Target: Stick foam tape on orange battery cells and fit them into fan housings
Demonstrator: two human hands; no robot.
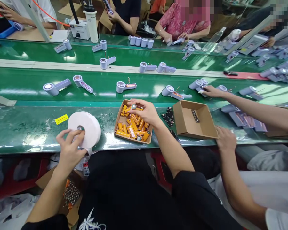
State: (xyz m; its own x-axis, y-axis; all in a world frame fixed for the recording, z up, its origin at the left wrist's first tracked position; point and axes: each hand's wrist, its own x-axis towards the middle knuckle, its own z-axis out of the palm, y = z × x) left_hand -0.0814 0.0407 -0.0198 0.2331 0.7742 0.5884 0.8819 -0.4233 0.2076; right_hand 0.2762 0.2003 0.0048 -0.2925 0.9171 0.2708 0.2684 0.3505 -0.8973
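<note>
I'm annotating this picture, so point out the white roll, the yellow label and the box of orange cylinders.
White roll [89, 128], head view: its flat face.
Yellow label [61, 119], head view: its printed middle.
Box of orange cylinders [125, 138], head view: its front wall.

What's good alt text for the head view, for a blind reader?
A person's right hand is over a cardboard box of orange battery cells, the left hand at a white roll on a green worktop. Beyond, lavender handheld fans line a green belt.

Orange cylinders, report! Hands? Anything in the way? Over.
Left hand at white roll. Right hand over orange cylinders. Cylinders heaped in cardboard box. Black boards beside, seemingly not blocking.
</note>
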